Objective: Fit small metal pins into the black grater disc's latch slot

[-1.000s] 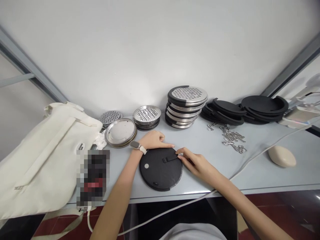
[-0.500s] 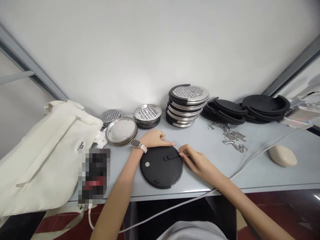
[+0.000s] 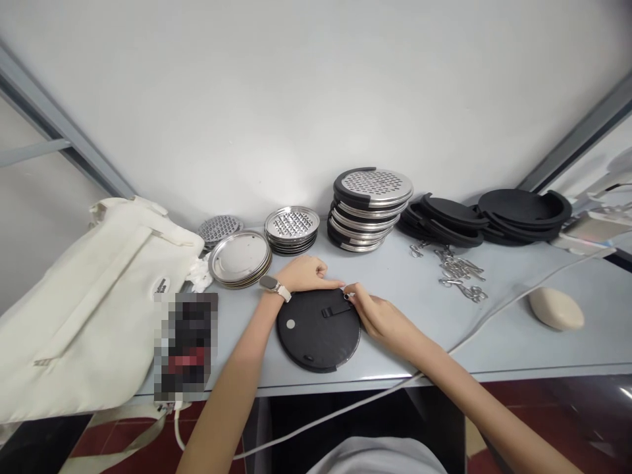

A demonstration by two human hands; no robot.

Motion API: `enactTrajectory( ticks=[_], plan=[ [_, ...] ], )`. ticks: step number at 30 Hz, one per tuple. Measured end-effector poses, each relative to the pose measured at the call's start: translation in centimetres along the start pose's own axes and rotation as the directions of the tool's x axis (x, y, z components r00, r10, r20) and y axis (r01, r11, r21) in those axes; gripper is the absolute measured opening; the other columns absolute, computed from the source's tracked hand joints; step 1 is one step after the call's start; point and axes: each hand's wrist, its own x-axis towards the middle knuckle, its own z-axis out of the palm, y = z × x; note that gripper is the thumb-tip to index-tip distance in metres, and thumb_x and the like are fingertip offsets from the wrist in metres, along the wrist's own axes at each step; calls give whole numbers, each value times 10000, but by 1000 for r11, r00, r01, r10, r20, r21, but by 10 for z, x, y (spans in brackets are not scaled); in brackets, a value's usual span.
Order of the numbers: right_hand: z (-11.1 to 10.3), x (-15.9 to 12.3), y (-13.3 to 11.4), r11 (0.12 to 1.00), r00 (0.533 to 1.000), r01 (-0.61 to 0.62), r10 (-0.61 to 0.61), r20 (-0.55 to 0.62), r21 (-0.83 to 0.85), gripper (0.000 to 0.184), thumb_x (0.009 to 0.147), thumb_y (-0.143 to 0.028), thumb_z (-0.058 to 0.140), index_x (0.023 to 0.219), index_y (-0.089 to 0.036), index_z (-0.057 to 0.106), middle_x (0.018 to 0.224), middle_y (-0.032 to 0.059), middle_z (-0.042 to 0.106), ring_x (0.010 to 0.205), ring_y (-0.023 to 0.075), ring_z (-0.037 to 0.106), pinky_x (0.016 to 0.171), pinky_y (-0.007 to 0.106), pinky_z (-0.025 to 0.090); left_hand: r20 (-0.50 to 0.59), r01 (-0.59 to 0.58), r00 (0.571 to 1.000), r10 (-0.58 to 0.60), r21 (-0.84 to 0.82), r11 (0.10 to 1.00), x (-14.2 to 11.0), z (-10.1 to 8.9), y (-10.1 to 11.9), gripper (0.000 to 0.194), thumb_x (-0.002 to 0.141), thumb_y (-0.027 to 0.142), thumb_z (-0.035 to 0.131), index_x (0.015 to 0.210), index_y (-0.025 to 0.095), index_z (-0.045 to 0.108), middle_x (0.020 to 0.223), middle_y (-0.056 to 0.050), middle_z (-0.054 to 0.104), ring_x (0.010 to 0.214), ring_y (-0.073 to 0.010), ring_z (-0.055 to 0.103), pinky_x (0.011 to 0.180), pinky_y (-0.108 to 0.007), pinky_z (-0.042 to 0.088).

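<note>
A round black plate (image 3: 320, 336) lies flat at the table's front, with a pale dot, a small slot near its lower edge and a raised catch (image 3: 336, 309) near its upper right. My left hand (image 3: 302, 274), a watch on its wrist, steadies the far edge of this plate; its fingers are curled and its thumb lies along the rim. At the upper-right rim my right hand (image 3: 371, 309) pinches a small shiny metal clip (image 3: 347, 296), mostly hidden by the fingers. Similar metal clips (image 3: 459, 266) lie in a loose pile farther right.
Behind stand stacks of grater discs (image 3: 292, 227), plain metal discs (image 3: 240, 258), black-rimmed graters (image 3: 375, 187) and black round plates (image 3: 523, 214). A cream bag (image 3: 93, 316) leans at left beside a blurred-out object (image 3: 186, 345). A white cable (image 3: 486, 322) crosses to a beige mouse-like object (image 3: 556, 308).
My right hand has shifted slightly left and up along the rim, and the metal clip has turned in its fingers. My left hand and the black plate have hardly moved.
</note>
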Motion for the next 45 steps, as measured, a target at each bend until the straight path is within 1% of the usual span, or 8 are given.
enactTrajectory(
  ticks=[4,22,24,26,28,30,34,45],
  plan=[
    [0,1,0,999,1000,20,-20,-2,-37,180,1008,-215,255,1093,-198,413,677,14,559,561,207,560,566,290,405,-10,-4,1000,4,-15,1000,0,1,-2,314,941,369,562,1179,166,586,1196,-74,586,1018,-218,603,867,-397,523],
    [-7,-8,-3,989,998,53,-55,9,141,135,1002,-219,308,1092,-216,409,913,58,652,735,190,623,662,299,444,-50,-31,998,29,-31,999,1,2,-1,325,939,370,565,1190,165,578,1192,-75,586,1014,-216,607,859,-399,528],
    [-7,-8,-3,988,999,51,-53,13,145,128,1005,-225,303,1082,-219,406,921,62,652,746,195,624,666,303,446,-76,-45,996,41,-45,998,0,2,0,313,937,397,560,1126,151,598,1105,-60,611,941,-195,618,813,-370,531],
    [-7,-8,-2,989,999,46,-49,16,142,124,1009,-233,299,1075,-222,403,916,62,649,750,199,624,671,306,448,-112,-62,992,55,-62,996,0,1,1,349,901,481,576,887,135,627,853,-16,618,757,-153,592,703,-295,490],
    [-7,-7,-1,989,999,46,-49,16,137,131,1012,-237,294,1082,-222,403,914,63,646,755,202,626,677,310,453,-152,-84,986,70,-86,993,-1,0,3,473,829,569,605,623,151,522,603,30,494,583,-107,464,586,-247,361],
    [-6,-7,0,989,998,54,-56,14,136,147,1013,-234,290,1102,-223,406,934,71,645,772,206,632,689,313,459,-182,-102,980,81,-113,988,-2,-1,5,561,768,613,620,520,169,381,510,47,374,526,-90,338,539,-256,239],
    [-4,-6,3,989,998,66,-68,12,130,172,1014,-223,280,1127,-223,411,953,82,648,790,214,642,690,313,466,-203,-119,975,88,-143,983,-3,-2,6,580,747,609,614,516,179,300,501,55,315,522,-91,267,536,-269,171],
    [-3,-6,4,995,997,70,-71,8,78,203,1013,-222,274,1157,-211,417,912,86,652,757,227,632,679,331,466,-203,-130,974,98,-148,980,-3,-3,5,574,746,597,616,528,184,282,508,57,299,530,-96,262,543,-271,178]
  ],
)
